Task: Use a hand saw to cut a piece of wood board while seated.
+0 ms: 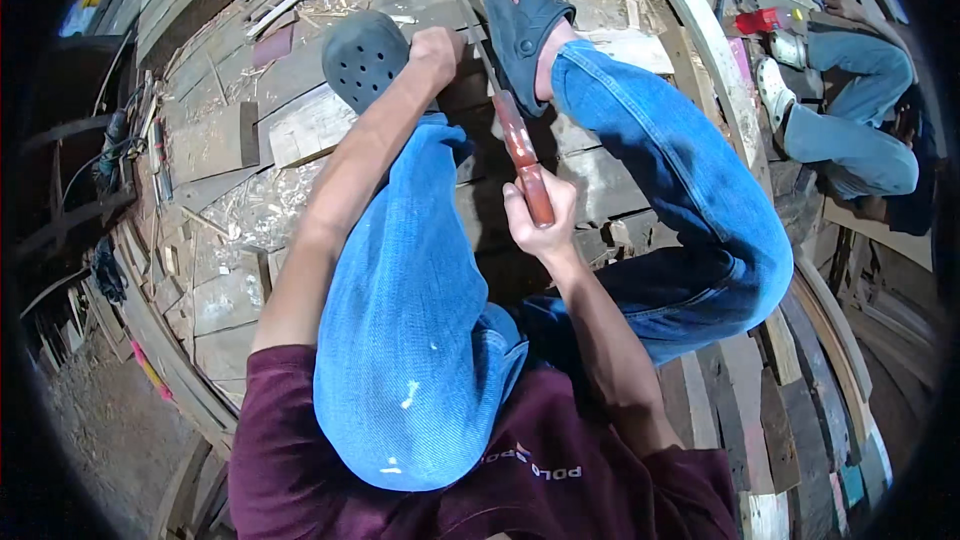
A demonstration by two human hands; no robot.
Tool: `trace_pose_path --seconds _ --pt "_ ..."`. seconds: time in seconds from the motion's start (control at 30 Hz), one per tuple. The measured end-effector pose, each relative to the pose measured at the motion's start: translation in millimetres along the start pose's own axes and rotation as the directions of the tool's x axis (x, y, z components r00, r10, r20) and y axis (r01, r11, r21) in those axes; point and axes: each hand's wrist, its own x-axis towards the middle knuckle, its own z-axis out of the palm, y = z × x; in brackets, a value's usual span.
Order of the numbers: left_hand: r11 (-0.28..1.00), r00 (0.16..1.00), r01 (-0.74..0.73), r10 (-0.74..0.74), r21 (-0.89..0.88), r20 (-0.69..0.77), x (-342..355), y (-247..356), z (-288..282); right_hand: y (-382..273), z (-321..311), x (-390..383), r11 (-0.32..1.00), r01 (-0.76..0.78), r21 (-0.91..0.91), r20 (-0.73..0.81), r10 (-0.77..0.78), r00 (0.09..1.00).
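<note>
Head view: right hand is gripping a red-handled, long-bladed tool, which is extending between the dark clogs; left hand is resting curled near it, hold unclear. Probably a cutting step; next move is likely needing steady alignment.

Glossy handle, rough wooden planks

Woodworking workshop, wood shavings, timber blocks
</note>
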Motion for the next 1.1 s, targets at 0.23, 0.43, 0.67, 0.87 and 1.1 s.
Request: trace_pose_path --seconds 0.23,0.43,0.67,0.87,1.1 --pt "0.994 1.000 0.027 -0.026 -0.108 0.007 -3 -10 -1 0 -10 -37 0.988 0.056 -0.143 -0.037 -0.062 0.997" --pt "0.997 1.000 0.003 -0.004 -0.075 -0.012 -12 1 -16 -6 -6 -36 0.999 -0.018 -0.050 -0.078 0.015 0.997" --pt "0.982 0.999 0.024 -0.027 -0.188 -0.016 -2 -13 1 -15 -3 -33 0.995 -0.093 0.038 0.001 0.093 0.996" --pt "0.996 1.000 -0.007 0.005 -0.087 -0.021 -3 -6 -4 -15 -20 -47 1.000 -0.014 0.022 0.015 0.013 1.000" --pt "0.976 0.997 -0.001 -0.015 -0.216 -0.072 -5 -12 2 -25 -13 -44 0.997 -0.047 0.055 -0.013 0.048 0.999"
